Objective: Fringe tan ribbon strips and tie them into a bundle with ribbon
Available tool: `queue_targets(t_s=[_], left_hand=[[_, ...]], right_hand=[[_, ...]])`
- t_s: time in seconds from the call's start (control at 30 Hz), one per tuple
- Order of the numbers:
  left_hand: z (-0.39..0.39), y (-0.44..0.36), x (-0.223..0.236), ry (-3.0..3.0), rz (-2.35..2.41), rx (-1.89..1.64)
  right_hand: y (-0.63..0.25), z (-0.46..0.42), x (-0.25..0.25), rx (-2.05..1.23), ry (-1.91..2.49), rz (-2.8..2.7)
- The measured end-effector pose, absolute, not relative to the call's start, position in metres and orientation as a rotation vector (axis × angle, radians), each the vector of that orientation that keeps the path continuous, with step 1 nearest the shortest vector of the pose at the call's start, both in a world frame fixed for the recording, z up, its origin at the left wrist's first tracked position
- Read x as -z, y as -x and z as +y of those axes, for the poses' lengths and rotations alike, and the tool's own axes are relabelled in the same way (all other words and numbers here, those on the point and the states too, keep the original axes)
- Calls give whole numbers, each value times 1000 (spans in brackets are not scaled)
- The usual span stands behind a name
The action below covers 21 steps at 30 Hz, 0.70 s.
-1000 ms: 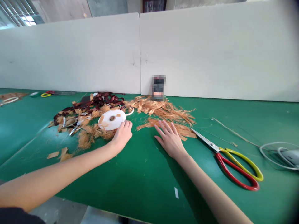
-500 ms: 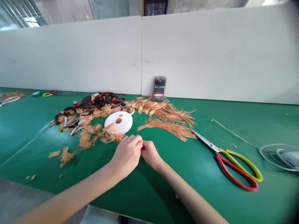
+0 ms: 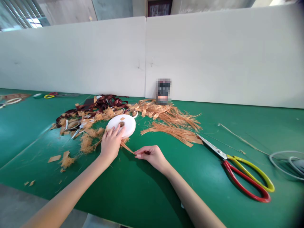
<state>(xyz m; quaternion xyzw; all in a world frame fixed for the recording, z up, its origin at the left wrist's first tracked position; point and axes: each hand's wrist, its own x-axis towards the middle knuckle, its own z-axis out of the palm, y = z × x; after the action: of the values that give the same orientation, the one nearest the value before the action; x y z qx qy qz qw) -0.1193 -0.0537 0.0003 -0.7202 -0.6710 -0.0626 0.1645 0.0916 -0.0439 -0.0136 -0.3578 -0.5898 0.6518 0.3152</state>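
My left hand (image 3: 111, 141) lies over the near left side of a white ribbon spool (image 3: 129, 125), its fingers stretched toward the hub; its thumb is hidden. From the spool's near edge a narrow tan ribbon (image 3: 127, 148) runs down and to the right. The free end is pinched between the thumb and fingertips of my right hand (image 3: 153, 157), a little above the green table. Beyond the spool lie bundles of fringed tan ribbon (image 3: 172, 131). To the right rest large scissors (image 3: 247, 174) with red and yellow handles, blades partly open and pointing at the fringe.
Left of the spool is a heap of dark brown ribbon (image 3: 111, 102), with frayed tan fibres (image 3: 88, 141) and small silver scissors (image 3: 77, 131). A pixelated upright object (image 3: 163, 91) leans on the white board (image 3: 213, 57). A pale cable (image 3: 282, 155) coils at the far right.
My hands, together before, have parted. The left moved up and left onto the spool; the right stays near its place, and the tan ribbon now shows stretched between them.
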Motion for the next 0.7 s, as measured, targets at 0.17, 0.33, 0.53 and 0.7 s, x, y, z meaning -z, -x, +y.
queue_targets(t_s=[0.17,0.33,0.53,0.7], left_hand=[[-40,111,-6,1961,-1989,247],[-21,130,-2,2037,-1978,279],[-27,149,2,2103,-1965,298],[-26,147,5,1950,-2054,359]], right_hand=[[-95,-44,10,-1859,932,-1474],[-106,-41,-1,-1917,961,-1388],[-137,-39,-15,-1873,1077,-1393],[-173,-44,-22,-1799,1191,-1463]])
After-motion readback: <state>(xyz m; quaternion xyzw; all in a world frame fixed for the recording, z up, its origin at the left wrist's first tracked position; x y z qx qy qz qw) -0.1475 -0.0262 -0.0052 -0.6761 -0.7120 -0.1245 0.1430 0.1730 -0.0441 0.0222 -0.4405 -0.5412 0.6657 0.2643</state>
